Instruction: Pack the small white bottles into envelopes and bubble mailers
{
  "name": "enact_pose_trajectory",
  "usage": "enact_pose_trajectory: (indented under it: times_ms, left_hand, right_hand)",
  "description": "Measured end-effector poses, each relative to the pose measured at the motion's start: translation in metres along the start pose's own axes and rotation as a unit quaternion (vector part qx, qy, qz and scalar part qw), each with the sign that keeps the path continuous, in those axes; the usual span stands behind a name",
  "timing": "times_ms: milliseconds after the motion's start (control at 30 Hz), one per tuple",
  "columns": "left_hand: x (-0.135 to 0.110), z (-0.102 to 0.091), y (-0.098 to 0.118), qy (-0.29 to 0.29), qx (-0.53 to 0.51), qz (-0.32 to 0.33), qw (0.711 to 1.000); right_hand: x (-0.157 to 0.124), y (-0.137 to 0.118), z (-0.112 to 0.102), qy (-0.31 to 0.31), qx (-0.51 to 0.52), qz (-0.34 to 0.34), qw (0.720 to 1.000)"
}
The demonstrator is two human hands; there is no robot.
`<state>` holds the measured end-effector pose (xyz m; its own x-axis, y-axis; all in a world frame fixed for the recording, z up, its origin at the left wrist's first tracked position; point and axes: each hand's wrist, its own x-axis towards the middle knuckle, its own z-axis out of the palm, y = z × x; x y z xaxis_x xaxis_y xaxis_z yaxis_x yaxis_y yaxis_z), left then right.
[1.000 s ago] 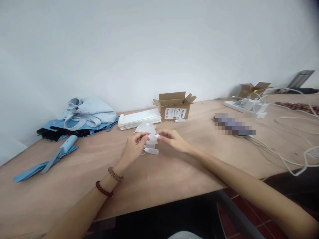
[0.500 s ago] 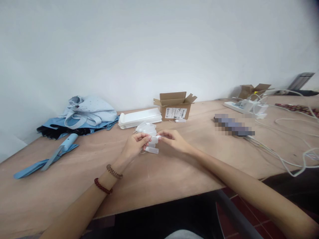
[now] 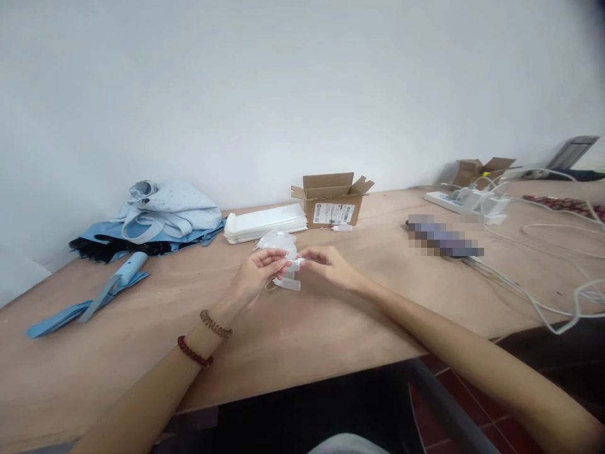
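Note:
Near the table's middle, my left hand (image 3: 259, 271) and my right hand (image 3: 329, 267) meet at a small white translucent plastic bottle (image 3: 296, 263). Thumb and fingers of each hand pinch it, the left at one end and the right at the other; fingertips partly cover it. Behind and below the hands lies a pile of similar small bottles (image 3: 276, 240). One bottle with a string loop (image 3: 288, 285) rests on its side just below my fingers. Another small bottle (image 3: 342, 228) lies by the front of an open cardboard box (image 3: 331, 211).
A stack of white envelopes (image 3: 267, 222) stands left of the box. Further left are a pale blue bag (image 3: 165, 205) and a folded blue umbrella (image 3: 113, 287). To the right lie a blurred dark device (image 3: 439, 236), a power strip (image 3: 444, 201) and white cables (image 3: 534, 306) on the wooden table (image 3: 283, 347).
The bottle between my hands has tilted slightly and less of it shows. Both hands stay in nearly the same place.

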<state>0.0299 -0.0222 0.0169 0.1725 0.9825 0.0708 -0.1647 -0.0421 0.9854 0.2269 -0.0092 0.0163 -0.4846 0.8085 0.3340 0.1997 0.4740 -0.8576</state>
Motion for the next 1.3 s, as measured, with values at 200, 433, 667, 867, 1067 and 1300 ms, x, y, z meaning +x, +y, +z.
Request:
enact_pose_trajectory:
  times_ms: [200, 433, 667, 867, 1067, 1300]
  left_hand:
    - [0.000, -0.003, 0.001, -0.018, 0.074, 0.029, 0.997]
    - [0.000, -0.004, -0.002, -0.058, 0.131, 0.065, 0.987]
    - [0.000, -0.003, -0.005, -0.065, 0.121, 0.078, 0.987]
    - [0.002, -0.002, 0.005, -0.051, 0.115, 0.037, 0.991]
    - [0.000, -0.005, 0.007, -0.043, 0.157, 0.018, 0.987]
    - [-0.001, -0.007, -0.007, -0.039, 0.215, 0.040, 0.975]
  right_hand:
    - [0.000, 0.000, -0.002, -0.016, -0.036, 0.006, 0.999]
    - [-0.001, -0.001, -0.001, -0.039, -0.051, -0.006, 0.998]
    - [-0.003, 0.000, 0.002, -0.034, -0.068, -0.019, 0.997]
    - [0.001, 0.001, 0.000, -0.023, -0.060, -0.024, 0.998]
    - [0.002, 0.001, -0.001, -0.008, -0.065, -0.009, 0.998]
    - [-0.001, 0.002, 0.003, -0.026, -0.087, -0.022, 0.996]
